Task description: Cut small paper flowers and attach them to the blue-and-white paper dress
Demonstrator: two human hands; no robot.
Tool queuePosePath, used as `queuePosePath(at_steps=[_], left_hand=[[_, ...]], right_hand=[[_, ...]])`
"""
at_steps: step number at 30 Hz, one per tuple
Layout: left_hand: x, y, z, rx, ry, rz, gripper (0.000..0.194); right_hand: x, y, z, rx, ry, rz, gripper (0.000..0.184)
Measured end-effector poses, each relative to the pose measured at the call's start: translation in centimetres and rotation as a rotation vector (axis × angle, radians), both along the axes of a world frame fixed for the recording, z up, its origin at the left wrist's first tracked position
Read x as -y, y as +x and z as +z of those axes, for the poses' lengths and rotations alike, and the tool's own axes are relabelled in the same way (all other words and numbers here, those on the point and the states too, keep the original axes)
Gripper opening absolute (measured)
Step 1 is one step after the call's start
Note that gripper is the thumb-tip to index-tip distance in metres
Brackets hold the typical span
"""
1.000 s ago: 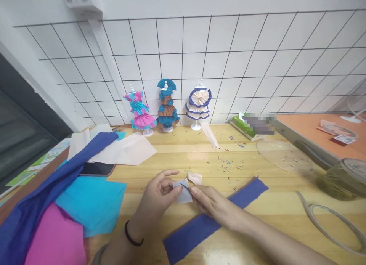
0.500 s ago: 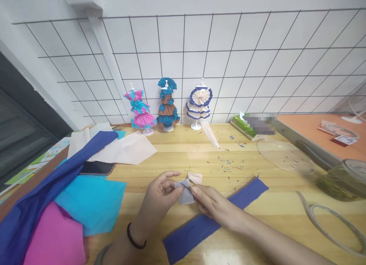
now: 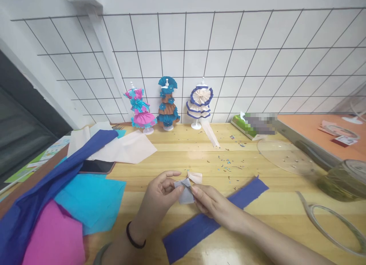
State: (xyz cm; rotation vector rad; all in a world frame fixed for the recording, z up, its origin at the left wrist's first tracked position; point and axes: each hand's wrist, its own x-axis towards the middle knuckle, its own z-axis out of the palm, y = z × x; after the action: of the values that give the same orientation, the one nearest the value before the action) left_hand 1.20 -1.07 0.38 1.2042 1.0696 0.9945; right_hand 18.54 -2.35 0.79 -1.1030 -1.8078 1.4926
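Between the thumb and fingers of my left hand point(image 3: 161, 192) is a small greyish-blue piece of paper point(image 3: 186, 196), pinched at its left side. My right hand point(image 3: 211, 202) is closed at the paper's right edge, on a thin dark tool point(image 3: 185, 185) whose tip lies across the paper; its kind is hard to make out, since the fingers hide most of it. Just behind the paper lies a small cream scrap point(image 3: 196, 177). Under my right hand and forearm a dark blue crepe paper strip point(image 3: 194, 234) runs diagonally over the table.
Three mini dress forms in ruffled paper dresses point(image 3: 143, 108) stand along the tiled wall. Cream, blue and pink sheets point(image 3: 94, 204) and a phone point(image 3: 97, 166) lie left. To the right are paper bits point(image 3: 227, 164), a clear disc point(image 3: 286, 158), a tape roll point(image 3: 337, 227) and a jar point(image 3: 343, 181).
Both hands and the small paper hold almost the same position. Only the view has shifted very slightly.
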Motion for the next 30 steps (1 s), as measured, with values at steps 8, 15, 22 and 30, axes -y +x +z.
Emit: queuePosePath(at_steps=[8, 15, 22, 30], left_hand=[[0.24, 0.08, 0.22, 0.011, 0.000, 0.012, 0.030], [0.03, 0.10, -0.08, 0.079, -0.060, -0.009, 0.028], [0.02, 0.13, 0.08, 0.154, -0.135, -0.033, 0.018], [0.10, 0.57, -0.68, 0.200, -0.177, -0.061, 0.017]], right_hand=[[0.11, -0.29, -0.28, -0.057, -0.033, -0.038, 0.039], [0.22, -0.30, -0.74, -0.107, -0.043, -0.076, 0.038], [0.22, -0.35, -0.85, -0.113, -0.078, -0.095, 0.040], [0.14, -0.42, -0.84, -0.145, -0.110, -0.121, 0.043]])
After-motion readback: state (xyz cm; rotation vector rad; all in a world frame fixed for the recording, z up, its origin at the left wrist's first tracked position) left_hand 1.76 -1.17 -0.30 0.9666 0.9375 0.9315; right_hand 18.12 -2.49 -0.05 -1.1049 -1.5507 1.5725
